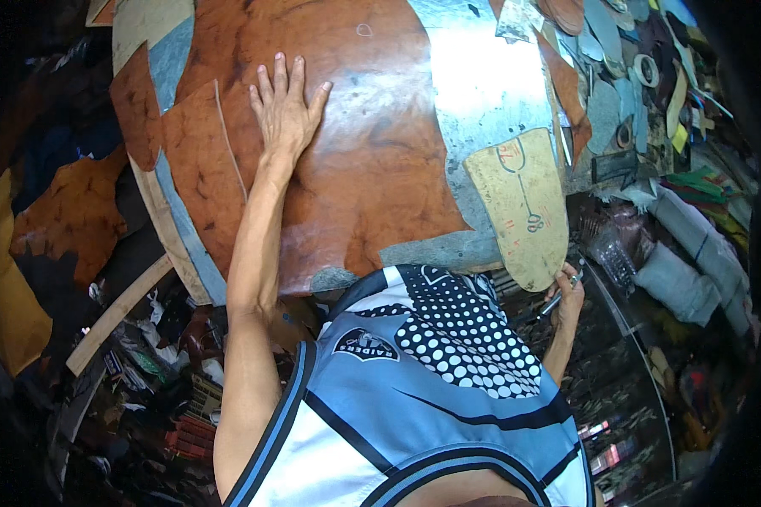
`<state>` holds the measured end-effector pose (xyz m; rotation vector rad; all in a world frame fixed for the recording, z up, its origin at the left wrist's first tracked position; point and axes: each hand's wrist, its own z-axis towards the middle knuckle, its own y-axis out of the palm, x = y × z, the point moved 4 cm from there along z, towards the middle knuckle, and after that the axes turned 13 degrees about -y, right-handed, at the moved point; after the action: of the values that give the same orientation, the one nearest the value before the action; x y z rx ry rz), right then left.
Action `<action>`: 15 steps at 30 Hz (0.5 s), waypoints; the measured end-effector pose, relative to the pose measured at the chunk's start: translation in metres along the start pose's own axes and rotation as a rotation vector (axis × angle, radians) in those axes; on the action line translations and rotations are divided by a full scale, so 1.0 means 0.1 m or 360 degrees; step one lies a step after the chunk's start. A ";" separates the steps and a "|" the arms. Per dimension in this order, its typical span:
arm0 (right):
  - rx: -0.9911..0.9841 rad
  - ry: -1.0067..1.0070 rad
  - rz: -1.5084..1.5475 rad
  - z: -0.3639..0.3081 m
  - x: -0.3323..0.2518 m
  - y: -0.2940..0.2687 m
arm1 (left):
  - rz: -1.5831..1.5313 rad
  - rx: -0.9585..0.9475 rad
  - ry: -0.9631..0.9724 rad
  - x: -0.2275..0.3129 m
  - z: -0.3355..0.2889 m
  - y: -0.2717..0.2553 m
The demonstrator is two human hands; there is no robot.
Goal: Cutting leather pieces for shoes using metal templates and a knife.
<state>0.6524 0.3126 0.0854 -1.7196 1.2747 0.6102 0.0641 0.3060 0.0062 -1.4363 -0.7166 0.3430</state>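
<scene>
My left hand (286, 117) lies flat with fingers spread on a large sheet of brown, dark-streaked leather (380, 169) that covers much of the worktable. Down at the right, by the table's near edge, my right hand (569, 297) is closed around a slim silver pen (550, 304). Its fingertips are beside the rounded lower end of a tan sole-shaped pattern (520, 211) with pen marks on it; whether they touch it I cannot tell. That pattern rests on the table's bluish-grey metal surface (482, 84), overhanging the near edge.
Leather scraps and cut sole-shaped pieces (602, 110) crowd the table's right side, near a roll of tape (646, 71). At the left hang brown leather (72, 220) and a yellow sheet (13, 287). A wooden strip (123, 314) juts out there. Stuffed pale sacks (676, 283) lie at right.
</scene>
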 end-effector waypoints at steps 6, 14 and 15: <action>-0.0025 -0.0010 0.0013 -0.14 0.02 0.05 | -0.0080 -0.0244 -0.0240 -0.01 -0.21 -0.01; -0.0066 -0.0040 0.0011 -0.18 0.03 0.08 | -0.0085 -0.0206 -0.0270 0.04 -0.10 -0.06; -0.0041 -0.0052 0.0006 -0.19 0.01 0.05 | -0.0113 -0.0200 -0.0256 0.05 -0.10 -0.05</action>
<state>0.6463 0.2957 0.0920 -1.7219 1.2521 0.6571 0.0728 0.3008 0.0128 -1.5093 -0.9315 0.3665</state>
